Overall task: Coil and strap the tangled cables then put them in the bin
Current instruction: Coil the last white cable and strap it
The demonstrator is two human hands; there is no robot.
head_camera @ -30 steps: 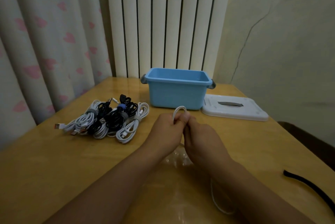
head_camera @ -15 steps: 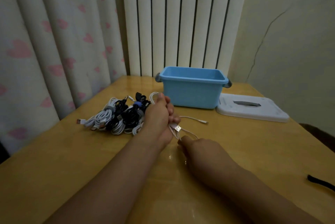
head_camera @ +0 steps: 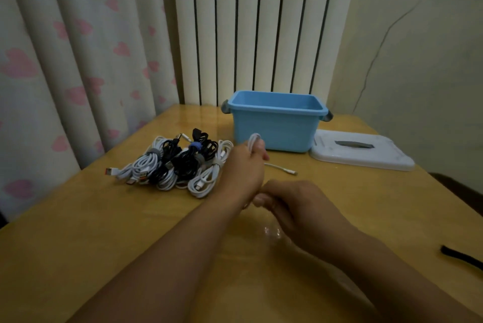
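Head view: my left hand (head_camera: 244, 166), frame centre, grips a white cable (head_camera: 254, 140), its loop sticking up past my fingers in front of the blue bin (head_camera: 277, 124). The cable's free end with its plug (head_camera: 291, 171) lies on the surface (head_camera: 78, 218) just right of that hand. My right hand (head_camera: 290, 205), lower centre, has its fingers curled; I think it pinches the cable's slack, but the strand there is hidden, so I can't tell.

Risks: the loops could spring open if my left grip slackens, since no strap is on yet. The black strap (head_camera: 462, 257) sits at the far lower-right edge, well apart, so reaching for it means holding the coil one-handed. The trailing plug may drag or snag. The strapped bundles (head_camera: 177, 166) at centre-left aren't binned yet.
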